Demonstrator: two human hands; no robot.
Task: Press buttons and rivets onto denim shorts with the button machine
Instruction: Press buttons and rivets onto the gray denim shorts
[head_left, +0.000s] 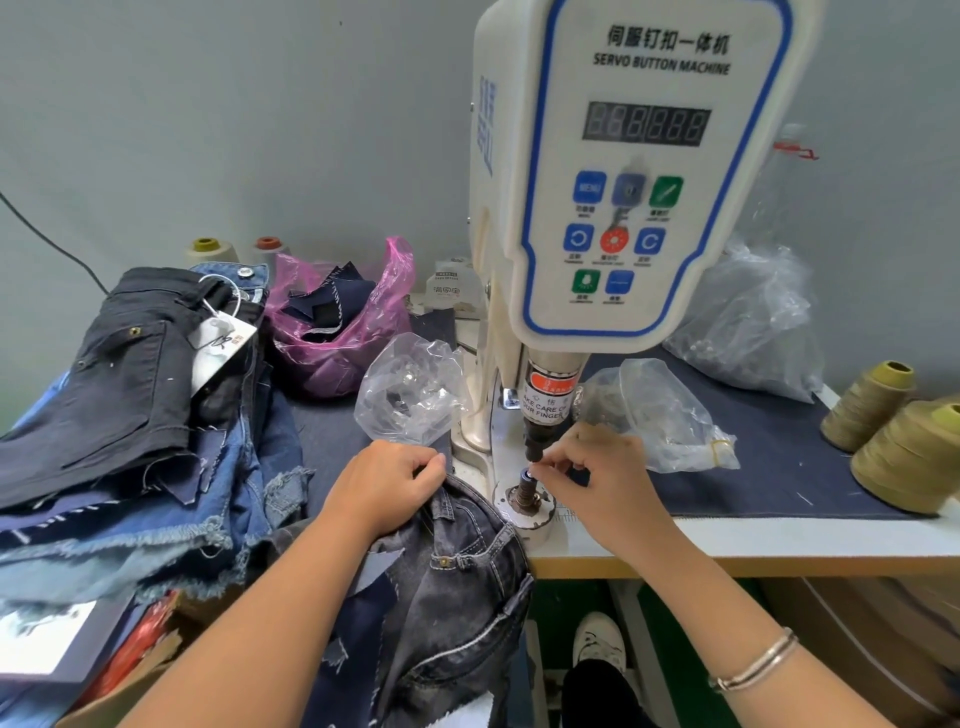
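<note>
Both hands busy: left hand (387, 486) bunching soft, limp dark grey denim shorts (457, 587) at waistband; right hand (592, 475) pinching small slippery metal button part (527, 474) on lower die.

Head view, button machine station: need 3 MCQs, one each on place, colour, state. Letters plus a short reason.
1. Where is the right hand?
A. On the control panel
B. At the lower die under the machine's punch
C. In the pink bag

2. What colour is the plastic bag holding fabric scraps?
A. Pink
B. Green
C. Yellow

3. What is the left hand doing?
A. Resting flat and open
B. Gripping the dark denim shorts
C. Holding a thread cone

Answers:
1 B: fingertips pinch a small part at the die top.
2 A: the bag is translucent pink.
3 B: fingers curl round the waistband edge.
</note>
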